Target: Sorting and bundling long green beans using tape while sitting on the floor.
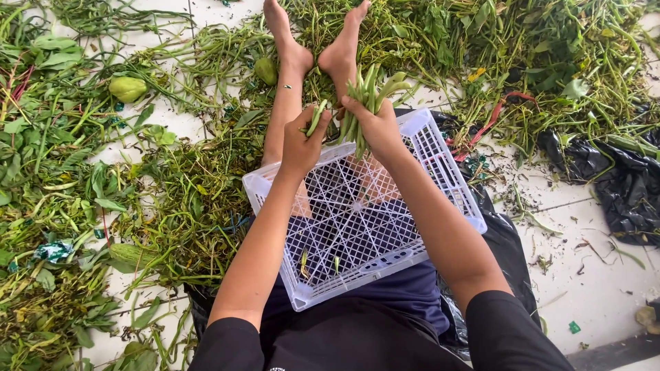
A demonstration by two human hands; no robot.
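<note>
A white plastic lattice crate (440,172) rests across my outstretched legs. Above its far edge, my right hand (375,128) grips a bunch of green beans (368,93) that stick upward. My left hand (300,143) is beside it, fingers closed on a single green bean (316,117). The two hands almost touch. A few small green bits (304,262) lie on the crate's bottom. My bare feet (316,48) reach into the greens beyond the crate.
Heaps of green stems and leaves (172,199) cover the white tiled floor at left and across the top. A pale green fruit (127,88) lies at upper left. Black plastic bags (629,185) lie at right. Bare tiles (584,288) show at lower right.
</note>
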